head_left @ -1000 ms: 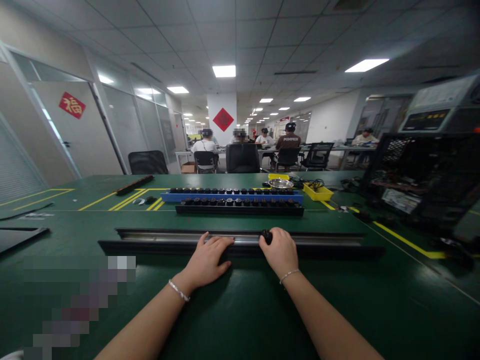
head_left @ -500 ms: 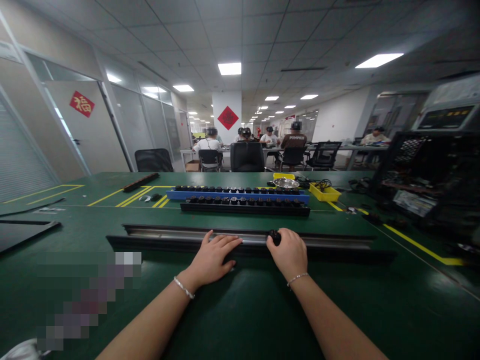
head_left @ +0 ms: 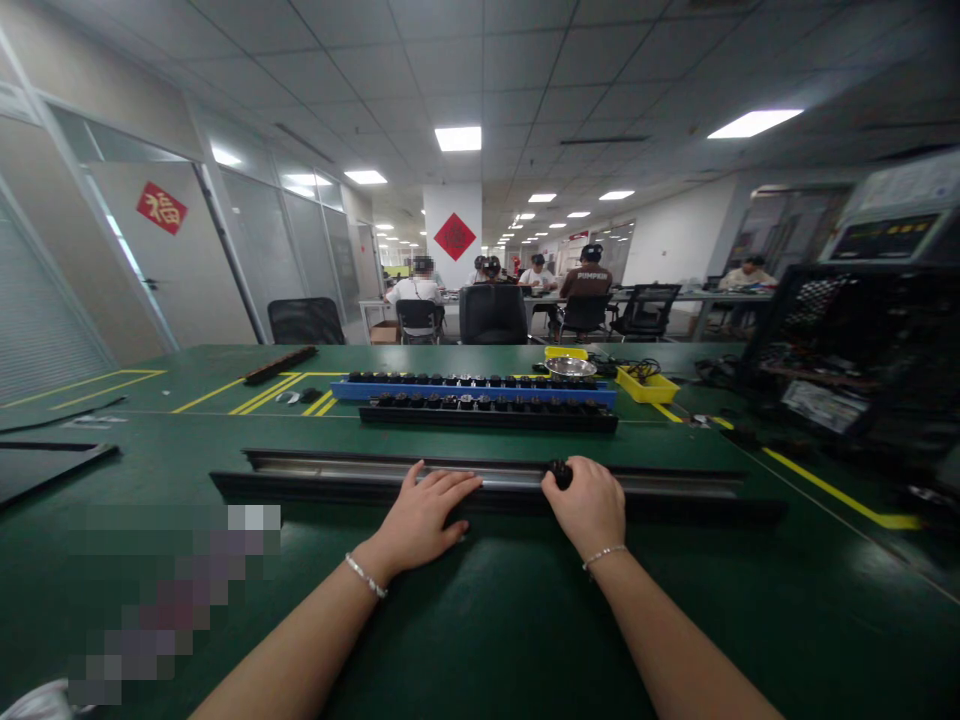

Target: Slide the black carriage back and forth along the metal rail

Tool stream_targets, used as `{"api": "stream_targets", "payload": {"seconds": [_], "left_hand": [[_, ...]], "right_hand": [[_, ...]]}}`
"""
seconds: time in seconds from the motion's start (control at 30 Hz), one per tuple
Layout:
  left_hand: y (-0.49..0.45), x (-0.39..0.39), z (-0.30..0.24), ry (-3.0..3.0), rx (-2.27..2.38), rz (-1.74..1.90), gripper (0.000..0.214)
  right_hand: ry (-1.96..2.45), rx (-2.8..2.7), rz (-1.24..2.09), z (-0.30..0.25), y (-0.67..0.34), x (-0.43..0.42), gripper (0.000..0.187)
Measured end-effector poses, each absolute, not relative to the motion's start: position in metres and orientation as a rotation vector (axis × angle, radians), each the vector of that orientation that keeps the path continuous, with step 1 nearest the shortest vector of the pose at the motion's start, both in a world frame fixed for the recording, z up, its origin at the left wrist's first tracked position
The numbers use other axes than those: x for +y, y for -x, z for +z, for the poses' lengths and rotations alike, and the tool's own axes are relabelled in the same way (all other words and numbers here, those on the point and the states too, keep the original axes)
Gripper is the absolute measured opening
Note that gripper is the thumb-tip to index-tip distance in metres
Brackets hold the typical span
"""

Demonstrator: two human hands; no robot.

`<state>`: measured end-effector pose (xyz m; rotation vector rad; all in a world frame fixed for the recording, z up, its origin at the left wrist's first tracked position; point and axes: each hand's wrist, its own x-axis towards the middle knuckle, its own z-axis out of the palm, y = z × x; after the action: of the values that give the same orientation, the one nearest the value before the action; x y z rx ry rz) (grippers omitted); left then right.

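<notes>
Green tabletop [head_left: 480, 640] yellow-lined; small black part [head_left: 559, 474] grasped by right hand [head_left: 591, 508] at channelled rail [head_left: 300, 487]; left hand [head_left: 426, 517] laid over rail, unclenched.

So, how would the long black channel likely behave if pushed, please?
The long black channel seems stiff, its edges running straight. Being so long, it may swivel if pushed off-centre. Its shiny inner strip could feel slippery.

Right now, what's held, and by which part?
The right hand holds a black piece by its near and right sides; the left hand lies across the rail, holding nothing visible.
</notes>
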<state>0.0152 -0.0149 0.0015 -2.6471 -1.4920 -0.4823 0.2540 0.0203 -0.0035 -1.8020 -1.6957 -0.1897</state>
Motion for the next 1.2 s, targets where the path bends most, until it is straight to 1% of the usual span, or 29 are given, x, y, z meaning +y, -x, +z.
{"api": "stream_targets", "payload": {"seconds": [0.63,1.0,1.2], "left_hand": [[-0.014,-0.012,-0.003,2.635,-1.451,-0.495,0.064],[-0.014,-0.012,-0.002,2.642,-1.454,-0.486,0.065],[-0.013,-0.012,-0.002,2.643,-1.454,-0.49,0.064]], "right_hand": [[1.85,-1.638,-0.121,0.0,-0.26,0.02,0.019],[1.891,-1.604,-0.187,-0.001,-0.264,0.022,0.019],[1.916,-1.578,-0.17,0.0,-0.267,0.022,0.019]]}}
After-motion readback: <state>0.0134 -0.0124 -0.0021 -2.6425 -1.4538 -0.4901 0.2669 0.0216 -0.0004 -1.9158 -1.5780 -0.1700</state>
